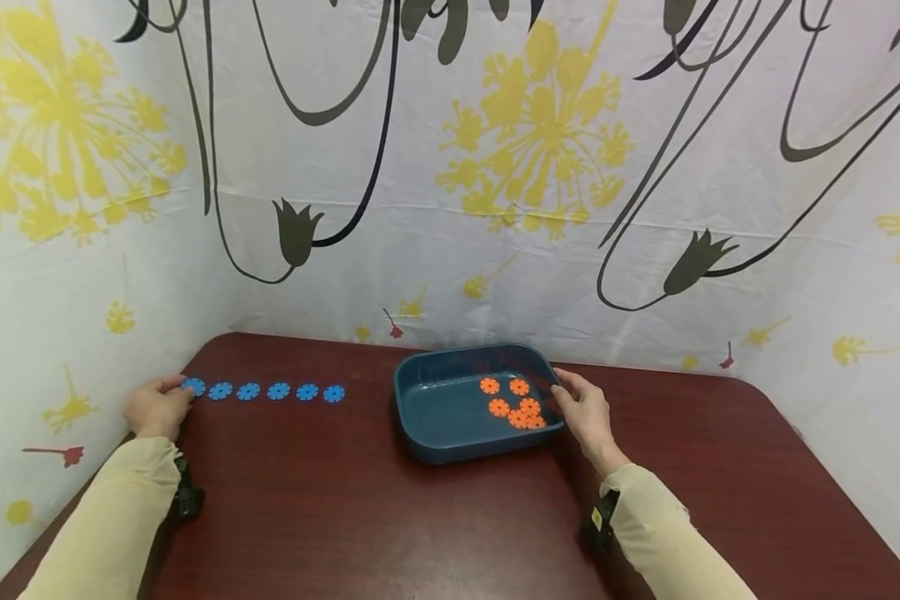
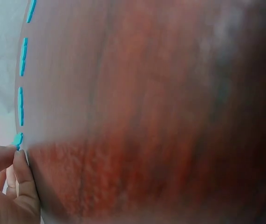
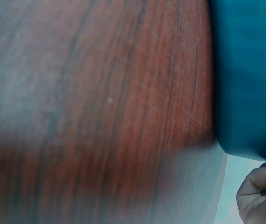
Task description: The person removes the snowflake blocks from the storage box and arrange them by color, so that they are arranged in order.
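Flat blue notched discs lie in a row at the table's back left. My left hand [image 1: 159, 407] is at the row's left end, its thumb and a finger pinching the outermost blue disc [image 1: 193, 387]; the left wrist view shows that disc [image 2: 18, 139] tilted at the fingertips. A dark blue rectangular tray [image 1: 435, 451] stands right of the row, with several orange notched discs [image 1: 498, 407] in its right half, some overlapping. My right hand [image 1: 587, 414] grips the tray's right rim. In the right wrist view, curled fingers show below the tray's wall [image 3: 249, 93].
The dark red wooden table [image 1: 390, 533] has rounded back corners. White patterned cloth [image 1: 390, 167] hangs behind it and on both sides, close to its edges. The other blue discs [image 1: 278, 391] stretch spaced apart toward the tray.
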### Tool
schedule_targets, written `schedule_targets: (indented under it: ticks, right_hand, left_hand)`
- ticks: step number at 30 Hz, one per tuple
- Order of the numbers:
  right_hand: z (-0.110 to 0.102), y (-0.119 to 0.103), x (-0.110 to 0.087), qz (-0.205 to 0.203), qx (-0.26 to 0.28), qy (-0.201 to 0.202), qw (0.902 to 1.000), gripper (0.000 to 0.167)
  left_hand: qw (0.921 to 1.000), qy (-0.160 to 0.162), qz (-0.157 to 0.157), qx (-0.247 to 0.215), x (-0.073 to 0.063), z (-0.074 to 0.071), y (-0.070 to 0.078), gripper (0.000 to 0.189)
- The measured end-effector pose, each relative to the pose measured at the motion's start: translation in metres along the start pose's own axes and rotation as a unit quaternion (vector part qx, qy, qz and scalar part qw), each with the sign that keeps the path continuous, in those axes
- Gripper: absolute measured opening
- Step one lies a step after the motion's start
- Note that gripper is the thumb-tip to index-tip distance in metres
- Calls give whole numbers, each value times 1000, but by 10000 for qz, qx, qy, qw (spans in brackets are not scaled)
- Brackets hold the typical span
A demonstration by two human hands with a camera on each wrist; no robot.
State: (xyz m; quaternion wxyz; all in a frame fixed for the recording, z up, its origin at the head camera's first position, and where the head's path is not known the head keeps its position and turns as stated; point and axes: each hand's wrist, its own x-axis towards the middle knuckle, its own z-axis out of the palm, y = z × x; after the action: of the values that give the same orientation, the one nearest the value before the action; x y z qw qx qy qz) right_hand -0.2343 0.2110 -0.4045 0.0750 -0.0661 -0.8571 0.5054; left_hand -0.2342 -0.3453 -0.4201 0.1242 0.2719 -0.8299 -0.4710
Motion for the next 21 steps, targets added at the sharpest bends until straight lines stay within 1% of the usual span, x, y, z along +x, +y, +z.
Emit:
schedule_targets:
  ticks: [4, 7, 11, 16, 19, 21]
  right_hand:
    - [-1, 0, 0, 26, 21, -3, 10000, 39]
    - [-1, 1, 0, 33, -13, 10, 10000, 39]
    - [0, 1, 0, 8, -99, 31, 9999, 39]
    - [-1, 1, 0, -26, -182, 64, 9998, 38]
    - [-1, 0, -1, -42, -164, 37, 9999, 38]
    - [-1, 1, -1, -46, -150, 36, 9999, 38]
  left_hand:
    - [9976, 324, 245, 554, 2, 4, 2, 37]
    - [9963, 395, 264, 718, 3, 6, 2, 37]
    - [9961, 322, 193, 794, 5, 6, 2, 38]
    - [9954, 201, 202, 911, 7, 5, 2, 38]
    - [9955, 119, 120, 936, 7, 4, 3, 38]
    - [9954, 119, 110, 940, 7, 4, 2, 38]
